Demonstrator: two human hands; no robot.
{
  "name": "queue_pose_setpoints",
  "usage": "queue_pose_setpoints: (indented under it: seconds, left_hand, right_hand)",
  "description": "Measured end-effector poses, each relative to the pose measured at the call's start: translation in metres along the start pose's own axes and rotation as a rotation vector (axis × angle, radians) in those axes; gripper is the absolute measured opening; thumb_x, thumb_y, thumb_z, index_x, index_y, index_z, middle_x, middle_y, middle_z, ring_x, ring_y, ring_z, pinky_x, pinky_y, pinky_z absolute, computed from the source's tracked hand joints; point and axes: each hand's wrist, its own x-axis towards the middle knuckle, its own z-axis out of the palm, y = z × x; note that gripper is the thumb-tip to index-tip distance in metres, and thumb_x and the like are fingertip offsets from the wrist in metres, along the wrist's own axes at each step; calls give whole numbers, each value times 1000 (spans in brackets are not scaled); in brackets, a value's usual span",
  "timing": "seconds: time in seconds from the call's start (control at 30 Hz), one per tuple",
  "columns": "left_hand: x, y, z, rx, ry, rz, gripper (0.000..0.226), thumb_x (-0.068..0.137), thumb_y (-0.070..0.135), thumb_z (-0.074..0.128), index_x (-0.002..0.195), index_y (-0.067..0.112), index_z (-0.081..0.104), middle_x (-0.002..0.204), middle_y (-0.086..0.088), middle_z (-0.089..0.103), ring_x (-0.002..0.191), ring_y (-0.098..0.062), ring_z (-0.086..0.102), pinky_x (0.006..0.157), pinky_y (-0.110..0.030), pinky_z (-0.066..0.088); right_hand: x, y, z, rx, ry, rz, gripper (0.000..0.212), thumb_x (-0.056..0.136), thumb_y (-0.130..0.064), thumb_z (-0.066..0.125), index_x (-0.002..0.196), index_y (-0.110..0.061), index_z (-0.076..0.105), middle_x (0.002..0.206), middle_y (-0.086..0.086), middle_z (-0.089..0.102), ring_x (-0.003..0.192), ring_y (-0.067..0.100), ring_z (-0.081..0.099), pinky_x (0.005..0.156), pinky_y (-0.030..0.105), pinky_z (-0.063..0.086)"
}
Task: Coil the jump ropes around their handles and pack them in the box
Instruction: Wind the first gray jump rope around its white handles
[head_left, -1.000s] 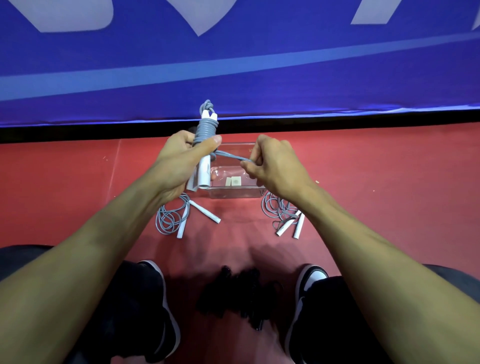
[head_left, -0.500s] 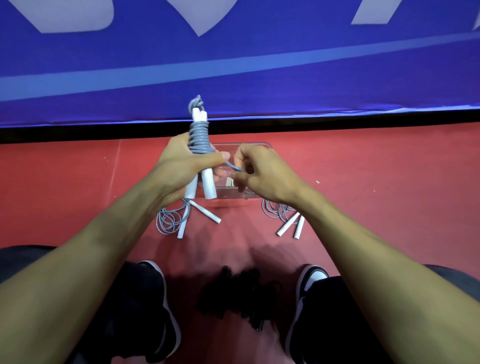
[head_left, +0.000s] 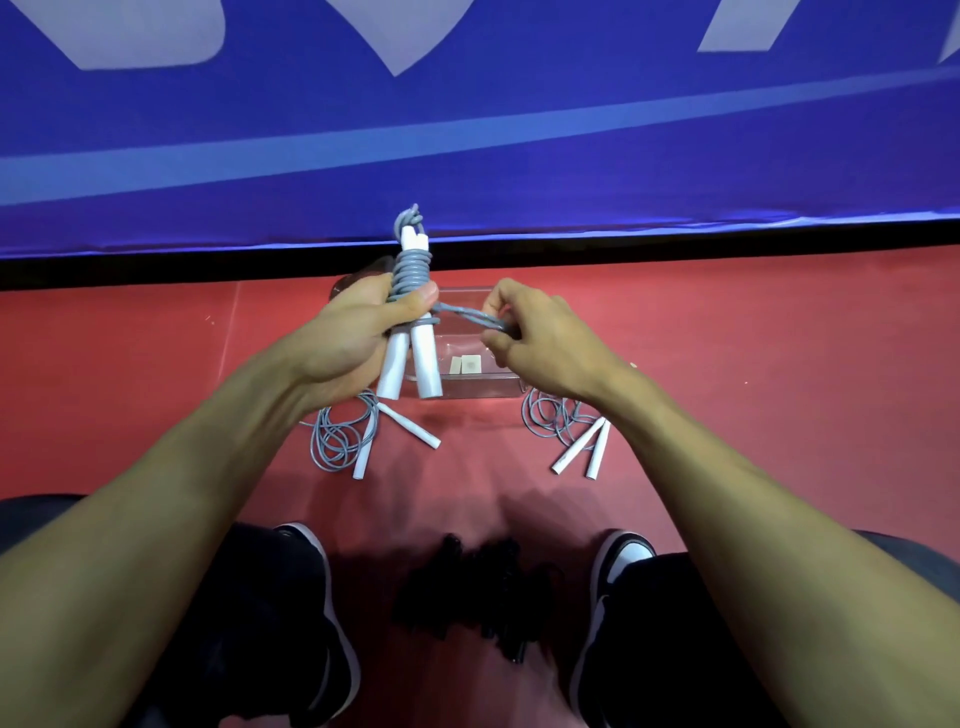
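On the red floor, nearest, two loose grey jump ropes with white handles (head_left: 349, 435) (head_left: 571, 434) wait uncoiled. Above them the left hand (head_left: 353, 338) grips the paired white handles of a third grey rope (head_left: 413, 317), mostly wound; the right hand (head_left: 540, 338) pinches its last loop (head_left: 470, 316). Judged next: tuck that end, then lower it into the clear plastic box (head_left: 478, 387) just beyond

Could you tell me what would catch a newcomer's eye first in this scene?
Probably the half-wound jump rope held up at the centre: the left hand grips its two white handles while the right hand pinches the grey cord's loose end. Behind them a clear box sits on the red floor, with an uncoiled rope on its left and another on its right.
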Motion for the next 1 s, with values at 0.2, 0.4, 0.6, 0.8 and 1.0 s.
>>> queue_pose_setpoints:
  seconds: [0.2,0.4,0.6,0.8,1.0]
  left_hand:
    - [2,1,-12,165,215,32,37,78,21,81,101,6,56,85,-11,54,78,-23,54,78,-41,52]
    - [4,-2,-6,111,287,117,37,72,17,84,83,19,49,73,1,50,79,-23,52,93,-56,56]
    - [-2,-4,-1,113,166,91,39,79,-11,76,94,13,50,76,-6,65,73,-32,66,87,-66,55]
    - [-6,1,3,158,88,98,54,68,12,81,118,8,62,83,-10,67,57,-21,63,61,-30,57]
    - [-3,1,2,36,53,18,33,84,6,73,115,7,61,93,-10,60,66,-19,61,66,-31,57]
  right_hand:
    - [-1,-2,-4,85,-119,57,20,100,-17,52,90,-17,68,74,-6,74,64,1,60,67,27,47]
    - [1,-5,-2,76,-67,13,17,98,-12,60,84,-9,69,71,-5,74,60,4,62,68,32,56]
    - [0,1,5,-159,-75,0,6,92,-7,56,86,-10,56,86,7,73,85,29,66,76,44,54]
    - [5,10,9,-187,14,70,7,86,-17,59,82,-22,58,76,1,72,65,26,68,70,42,59]
    - [7,12,6,-174,71,75,14,90,-19,65,82,-17,76,65,-1,70,78,24,66,73,38,58]
